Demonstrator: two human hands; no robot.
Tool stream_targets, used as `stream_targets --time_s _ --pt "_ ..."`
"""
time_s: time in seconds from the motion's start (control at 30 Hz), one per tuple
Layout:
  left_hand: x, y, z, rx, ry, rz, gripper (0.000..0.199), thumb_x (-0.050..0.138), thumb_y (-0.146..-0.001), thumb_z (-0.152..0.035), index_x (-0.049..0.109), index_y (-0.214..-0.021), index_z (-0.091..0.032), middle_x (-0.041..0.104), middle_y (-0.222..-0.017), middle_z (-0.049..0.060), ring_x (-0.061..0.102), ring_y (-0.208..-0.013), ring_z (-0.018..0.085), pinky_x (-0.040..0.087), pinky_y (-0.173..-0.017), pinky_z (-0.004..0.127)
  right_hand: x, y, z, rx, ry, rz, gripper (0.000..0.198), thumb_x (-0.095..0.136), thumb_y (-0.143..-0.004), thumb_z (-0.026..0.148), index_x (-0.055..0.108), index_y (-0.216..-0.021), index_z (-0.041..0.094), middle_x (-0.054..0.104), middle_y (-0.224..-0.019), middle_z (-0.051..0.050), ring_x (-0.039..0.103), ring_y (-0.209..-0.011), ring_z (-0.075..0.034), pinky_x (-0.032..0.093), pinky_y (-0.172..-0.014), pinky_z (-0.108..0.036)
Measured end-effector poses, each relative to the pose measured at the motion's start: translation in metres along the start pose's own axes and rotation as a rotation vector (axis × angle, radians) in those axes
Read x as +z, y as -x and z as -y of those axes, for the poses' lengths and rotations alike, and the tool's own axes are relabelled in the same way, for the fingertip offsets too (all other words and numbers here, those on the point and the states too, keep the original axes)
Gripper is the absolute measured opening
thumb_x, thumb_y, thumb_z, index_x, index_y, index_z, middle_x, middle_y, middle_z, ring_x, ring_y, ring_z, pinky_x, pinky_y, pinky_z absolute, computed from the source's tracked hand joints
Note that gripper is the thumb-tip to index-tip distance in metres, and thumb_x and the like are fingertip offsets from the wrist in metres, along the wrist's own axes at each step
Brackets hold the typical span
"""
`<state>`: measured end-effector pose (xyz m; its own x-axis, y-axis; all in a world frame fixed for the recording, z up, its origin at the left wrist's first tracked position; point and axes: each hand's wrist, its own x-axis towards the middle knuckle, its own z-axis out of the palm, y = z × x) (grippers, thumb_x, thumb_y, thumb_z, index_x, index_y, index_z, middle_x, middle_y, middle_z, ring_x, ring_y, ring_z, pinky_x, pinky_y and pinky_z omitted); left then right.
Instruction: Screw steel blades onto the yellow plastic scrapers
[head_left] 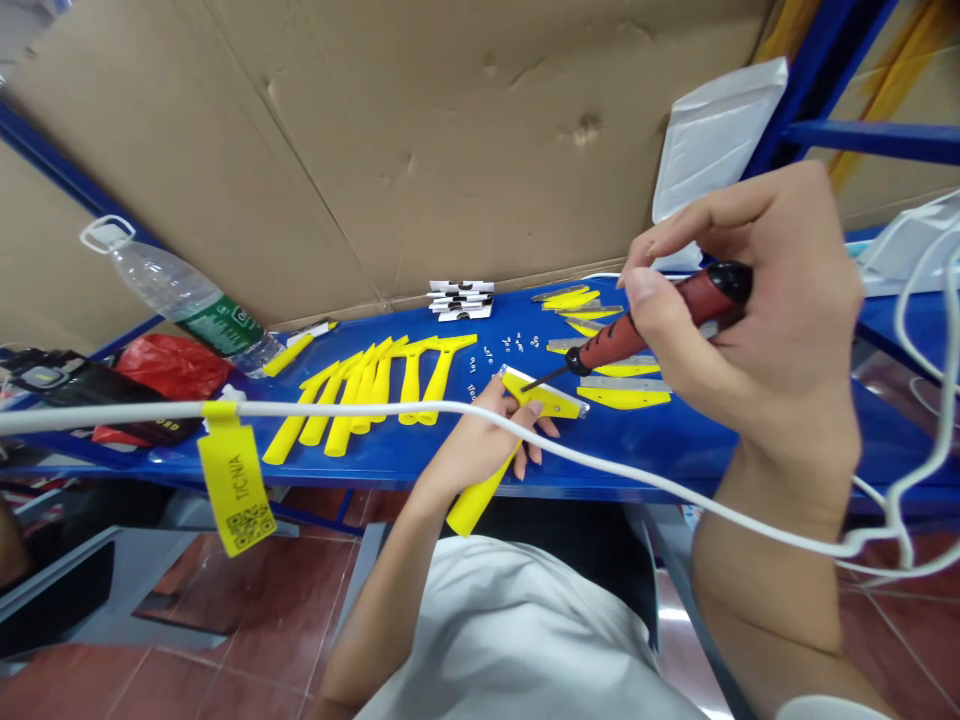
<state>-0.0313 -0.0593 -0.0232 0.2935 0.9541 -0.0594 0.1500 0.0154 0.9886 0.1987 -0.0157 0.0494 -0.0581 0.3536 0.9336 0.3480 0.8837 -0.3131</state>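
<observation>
My left hand (480,440) is closed around a yellow scraper (551,402) near the table's front edge; its handle points down toward my lap, and a strip of clear or metal blade shows along its head. My right hand (780,280) grips a red and black screwdriver (622,342), whose tip meets the scraper's head beside my left fingers. Left of these lies a row of several yellow scraper handles (360,395). To the right are several yellow strips with blades (626,397). Small screws (506,345) are scattered on the blue tabletop (405,465) behind the left hand.
A stack of black and white pieces (461,300) stands against the cardboard wall (450,130). At the left are a plastic bottle (195,300), a red bag (176,370) and a black item (82,385). A white cable (600,472) with a yellow tag (236,490) crosses the view.
</observation>
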Motion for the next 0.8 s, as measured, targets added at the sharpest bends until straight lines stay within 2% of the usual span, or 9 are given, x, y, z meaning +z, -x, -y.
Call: stream_targets --time_s 0.13,0.3,0.33,0.43,0.5,0.57,0.63,0.7,0.8 --pt "-0.001 -0.001 0.002 0.01 0.01 0.011 0.051 0.072 -0.105 -0.06 0.046 -0.126 -0.022 0.081 -0.101 0.007 0.068 -0.052 0.012 0.055 -0.044 0.024 0.002 0.0 -0.002 -0.017 -0.14 -0.017 0.027 0.067 -0.083 0.025 0.059 -0.109 0.029 0.06 -0.107 -0.004 0.067 -0.095 -0.022 0.051 -0.062 -0.035" --pt "-0.003 -0.002 0.006 0.038 0.018 0.03 0.049 0.068 -0.108 -0.061 0.045 -0.126 -0.023 0.08 -0.102 0.007 0.069 -0.052 0.012 0.055 -0.043 0.023 0.002 -0.002 0.0 0.012 -0.042 -0.04 0.024 0.072 -0.091 0.025 0.055 -0.107 0.028 0.056 -0.103 -0.001 0.071 -0.093 -0.02 0.056 -0.079 -0.041" --pt "-0.003 -0.002 0.006 0.041 0.019 0.032 0.049 0.067 -0.108 -0.062 0.044 -0.126 -0.023 0.08 -0.101 0.007 0.068 -0.052 0.012 0.056 -0.044 0.023 0.001 -0.002 0.001 0.021 -0.05 -0.039 0.025 0.073 -0.09 0.023 0.054 -0.107 0.028 0.055 -0.105 -0.001 0.072 -0.092 -0.02 0.057 -0.079 -0.04" --pt "-0.002 -0.001 0.005 0.039 0.018 0.03 0.051 0.068 -0.107 -0.063 0.044 -0.128 -0.023 0.08 -0.102 0.007 0.069 -0.054 0.013 0.056 -0.044 0.023 0.001 -0.003 0.004 0.02 -0.159 -0.031 0.036 0.076 -0.079 0.021 0.055 -0.107 0.029 0.055 -0.11 -0.002 0.072 -0.091 -0.021 0.051 -0.063 -0.036" --pt "-0.002 -0.001 0.004 0.04 0.018 0.029 0.053 0.069 -0.106 -0.064 0.045 -0.129 -0.022 0.08 -0.105 0.009 0.07 -0.056 0.013 0.055 -0.044 0.023 0.002 -0.003 0.005 0.003 -0.199 -0.032 0.043 0.08 -0.073 0.022 0.056 -0.107 0.028 0.056 -0.107 -0.002 0.071 -0.091 -0.022 0.05 -0.062 -0.036" --pt "-0.001 -0.001 0.005 0.045 0.024 0.028 0.054 0.069 -0.106 -0.064 0.046 -0.13 -0.022 0.08 -0.106 0.009 0.07 -0.056 0.013 0.055 -0.044 0.023 0.003 -0.003 0.005 0.01 -0.145 -0.001 0.038 0.082 -0.079 0.024 0.057 -0.107 0.028 0.059 -0.103 0.0 0.069 -0.087 -0.019 0.052 -0.065 -0.035" --pt "-0.001 -0.001 0.005 0.044 0.032 0.028 0.054 0.069 -0.106 -0.064 0.046 -0.13 -0.022 0.08 -0.105 0.009 0.069 -0.055 0.012 0.054 -0.044 0.023 0.004 -0.002 0.005 0.024 -0.072 0.035 0.03 0.082 -0.087 0.029 0.059 -0.106 0.028 0.062 -0.099 0.002 0.067 -0.079 -0.015 0.05 -0.058 -0.03" --pt "-0.001 -0.001 0.006 0.039 0.037 0.027 0.053 0.069 -0.106 -0.064 0.046 -0.129 -0.022 0.081 -0.104 0.008 0.068 -0.053 0.012 0.054 -0.044 0.023 0.004 -0.001 0.006 0.018 -0.046 0.046 0.031 0.085 -0.086 0.03 0.061 -0.104 0.027 0.066 -0.096 0.003 0.066 -0.072 -0.013 0.046 -0.05 -0.026" --pt "-0.002 -0.002 0.006 0.033 0.038 0.03 0.053 0.07 -0.105 -0.065 0.046 -0.127 -0.022 0.081 -0.104 0.008 0.068 -0.052 0.012 0.054 -0.044 0.023 0.002 0.0 0.009 0.043 -0.064 0.041 0.028 0.079 -0.086 0.021 0.062 -0.106 0.028 0.07 -0.099 0.002 0.071 -0.077 -0.016 0.051 -0.052 -0.027"
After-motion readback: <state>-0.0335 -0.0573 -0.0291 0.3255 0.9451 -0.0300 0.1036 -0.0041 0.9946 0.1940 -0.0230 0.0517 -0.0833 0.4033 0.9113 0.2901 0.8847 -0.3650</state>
